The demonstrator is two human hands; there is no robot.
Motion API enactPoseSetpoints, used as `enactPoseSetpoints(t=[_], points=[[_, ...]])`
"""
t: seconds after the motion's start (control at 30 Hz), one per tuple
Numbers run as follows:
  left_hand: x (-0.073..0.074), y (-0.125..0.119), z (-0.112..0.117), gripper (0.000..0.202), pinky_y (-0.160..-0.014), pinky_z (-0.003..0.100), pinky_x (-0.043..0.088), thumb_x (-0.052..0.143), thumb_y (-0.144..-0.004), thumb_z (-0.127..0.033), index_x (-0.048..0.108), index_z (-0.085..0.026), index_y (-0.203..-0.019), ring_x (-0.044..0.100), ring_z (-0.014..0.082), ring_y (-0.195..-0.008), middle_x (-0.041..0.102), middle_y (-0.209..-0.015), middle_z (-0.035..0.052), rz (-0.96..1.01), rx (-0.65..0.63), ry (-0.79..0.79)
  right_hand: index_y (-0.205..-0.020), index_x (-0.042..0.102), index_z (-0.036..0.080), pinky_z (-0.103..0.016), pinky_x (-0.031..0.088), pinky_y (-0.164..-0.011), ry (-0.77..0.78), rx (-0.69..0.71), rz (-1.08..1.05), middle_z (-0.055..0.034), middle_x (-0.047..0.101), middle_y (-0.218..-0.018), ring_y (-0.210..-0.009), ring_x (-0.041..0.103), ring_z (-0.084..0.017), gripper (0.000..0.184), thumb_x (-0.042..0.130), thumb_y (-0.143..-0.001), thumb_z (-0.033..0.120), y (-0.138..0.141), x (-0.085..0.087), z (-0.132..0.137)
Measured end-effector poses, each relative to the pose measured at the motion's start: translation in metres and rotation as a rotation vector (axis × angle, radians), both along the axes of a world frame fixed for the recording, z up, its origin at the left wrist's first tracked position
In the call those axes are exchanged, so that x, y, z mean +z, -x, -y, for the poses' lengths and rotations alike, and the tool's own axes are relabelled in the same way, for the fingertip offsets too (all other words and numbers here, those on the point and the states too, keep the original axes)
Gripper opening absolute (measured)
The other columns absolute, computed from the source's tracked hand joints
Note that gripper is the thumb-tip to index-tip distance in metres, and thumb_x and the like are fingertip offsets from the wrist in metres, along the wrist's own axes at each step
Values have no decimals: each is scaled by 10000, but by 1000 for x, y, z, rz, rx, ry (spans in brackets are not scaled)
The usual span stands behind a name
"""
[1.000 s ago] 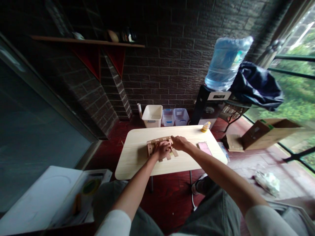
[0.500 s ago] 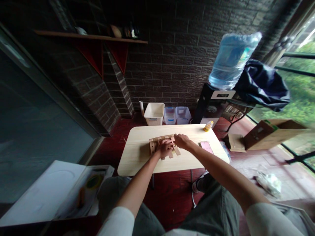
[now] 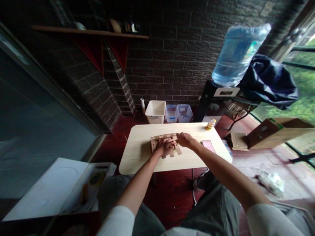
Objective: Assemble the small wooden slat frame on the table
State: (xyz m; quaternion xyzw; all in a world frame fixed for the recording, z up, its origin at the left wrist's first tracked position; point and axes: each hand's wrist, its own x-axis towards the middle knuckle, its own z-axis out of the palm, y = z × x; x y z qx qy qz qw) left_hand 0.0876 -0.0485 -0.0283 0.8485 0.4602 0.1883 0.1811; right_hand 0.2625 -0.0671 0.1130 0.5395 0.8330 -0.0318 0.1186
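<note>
Several small wooden blocks (image 3: 155, 143) lie grouped in the middle of a low, pale wooden table (image 3: 137, 157). My left hand (image 3: 166, 147) rests on top of the group with its fingers curled over the pieces. My right hand (image 3: 184, 139) meets it from the right, fingers bent and pinched on a wooden piece at the group's right side. Both hands cover most of the blocks, so how the pieces fit together is hidden.
A pink phone (image 3: 208, 145) and a small yellow bottle (image 3: 211, 124) lie on the table's right. Behind stand a white basket (image 3: 155, 112), two clear bins (image 3: 177, 113) and a water dispenser (image 3: 235, 62). An open white case (image 3: 73, 186) sits left, a cardboard box (image 3: 275, 131) right.
Only the view has shifted slightly to the left and up. Both hands stay on the wooden blocks in almost the same pose.
</note>
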Motion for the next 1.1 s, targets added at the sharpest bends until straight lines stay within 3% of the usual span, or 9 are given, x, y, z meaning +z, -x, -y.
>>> enactPoseSetpoints(t=[0.17,0.33,0.57,0.7,0.9,1.1], points=[[1,0,0,331,-1214,456,328,547,-890,-286,732,-297,-1165,475,249,-1373,615,-1408,1,-10,7,11,-1345,509,89,-351,552,-841,31,54,-16,-233,702,-1167,-1080,698,-301,437,539,-994,348,-6,4,3],[2,-1,0,320,-1206,491,330,544,-899,-281,732,-279,-1157,478,255,-1370,597,-1430,13,-11,-9,9,-1358,494,148,-339,548,-840,5,148,-49,-195,696,-1211,-1082,699,-274,366,480,-997,207,-7,-1,10],[7,0,2,302,-1203,494,323,537,-906,-293,738,-299,-1131,470,270,-1375,564,-1468,-17,-43,-4,22,-1229,589,84,-351,552,-839,-8,-59,-30,-234,705,-1139,-1045,709,-296,371,514,-1002,368,0,-2,2],[6,-1,1,315,-1205,473,333,543,-892,-261,740,-268,-1138,487,266,-1362,579,-1452,14,-37,-27,-9,-1288,563,93,-356,560,-843,22,-44,-26,-229,695,-1188,-1073,702,-301,433,575,-971,389,1,5,4],[4,-2,-1,311,-1216,475,324,513,-923,-275,736,-243,-1136,450,267,-1395,594,-1428,33,-36,-49,4,-1332,533,103,-352,562,-847,-20,66,-49,-230,683,-1215,-1075,702,-279,360,445,-985,138,9,4,18],[3,-1,2,270,-1197,474,353,546,-913,-254,744,-276,-1095,474,259,-1364,629,-1383,16,-31,-21,-15,-1234,608,41,-326,556,-825,-58,-85,-48,-273,695,-1152,-1045,712,-293,313,529,-953,151,31,-2,9]])
